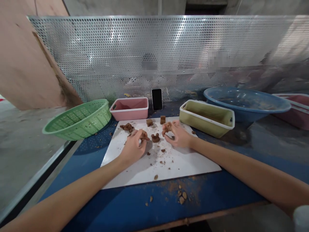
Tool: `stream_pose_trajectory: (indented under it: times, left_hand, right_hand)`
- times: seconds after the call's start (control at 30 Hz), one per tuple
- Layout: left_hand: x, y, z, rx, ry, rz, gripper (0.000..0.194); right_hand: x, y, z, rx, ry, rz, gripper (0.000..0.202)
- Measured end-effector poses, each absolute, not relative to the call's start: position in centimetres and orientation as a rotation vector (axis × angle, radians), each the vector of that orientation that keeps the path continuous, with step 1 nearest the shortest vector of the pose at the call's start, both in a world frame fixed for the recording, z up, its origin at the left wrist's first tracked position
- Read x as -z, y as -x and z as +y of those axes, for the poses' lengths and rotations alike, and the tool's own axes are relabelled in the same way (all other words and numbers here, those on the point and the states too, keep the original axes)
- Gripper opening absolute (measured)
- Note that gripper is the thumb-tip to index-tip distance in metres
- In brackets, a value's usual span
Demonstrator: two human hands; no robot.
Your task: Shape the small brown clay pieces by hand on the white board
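Note:
A small brown clay piece (155,138) with two raised knobs stands on a white board (135,175), between my two hands. My left hand (135,144) is just left of it, fingers bent and the thumb apart from them. On the right, my right hand (179,135) curves in a C, with a gap between thumb and fingers. Brown clay coats the fingertips of both hands; neither visibly grips the piece. Behind it are two small clay blocks, a left block (149,122) and a right block (163,120). A rough clay lump (126,127) lies beyond my left hand.
Crumbs dot the board and the blue table (96,206). Around the board stand a green basket (79,120), a pink bin (130,114), a phone (157,99), a yellow-green bin (205,122) and a blue basin (248,109). A perforated metal screen (108,48) rises behind.

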State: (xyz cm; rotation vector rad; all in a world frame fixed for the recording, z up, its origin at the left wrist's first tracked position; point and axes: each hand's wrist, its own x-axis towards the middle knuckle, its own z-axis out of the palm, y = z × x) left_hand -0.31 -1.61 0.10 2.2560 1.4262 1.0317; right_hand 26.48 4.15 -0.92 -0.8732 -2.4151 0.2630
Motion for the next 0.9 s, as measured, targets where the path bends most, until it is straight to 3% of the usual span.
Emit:
stream_pose_trajectory:
  times: [0.13,0.33,0.9]
  left_hand:
    - [-0.28,0.14,-2.02,-0.930,-2.389,1.480,0.016]
    - [-0.46,-0.11,-2.38,-0.825,-2.480,1.486,0.014]
    - [-0.76,0.04,-2.52,-0.763,-2.478,1.294,0.009]
  right_hand:
    - [0.99,-27.09,4.44,-0.105,0.741,-2.587,0.021]
    - [0.84,-27.13,4.91,0.035,0.587,-2.756,0.030]
    - [1.03,-26.91,4.95,0.082,0.518,-2.786,0.033]
